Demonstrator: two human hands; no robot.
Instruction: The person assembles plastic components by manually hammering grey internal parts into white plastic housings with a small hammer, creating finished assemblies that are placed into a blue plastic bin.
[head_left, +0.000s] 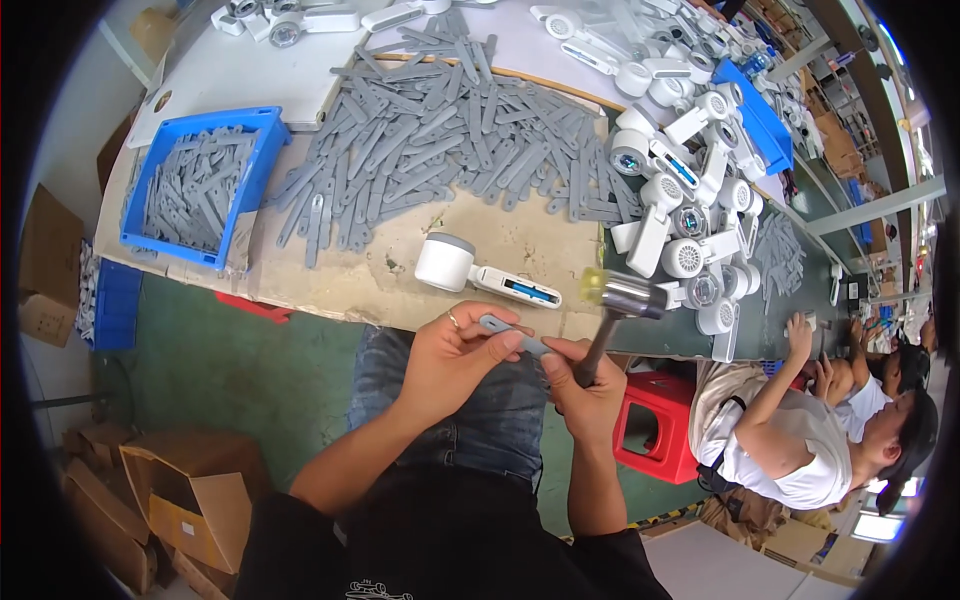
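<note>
My left hand pinches one end of a flat grey plastic strip with rounded ends. The strip's other end is between the thumb and fingers of my right hand. That same hand also grips the dark handle of a hammer, whose metal head and yellow translucent face point up over the table edge. Just beyond my fingers, a white handheld fan lies on cardboard, its handle open and a blue cell showing inside.
Loose grey strips are heaped beyond the fan. More fill a blue crate at left. White fans pile up at right, by a blue bin. A red stool and a seated person are at right.
</note>
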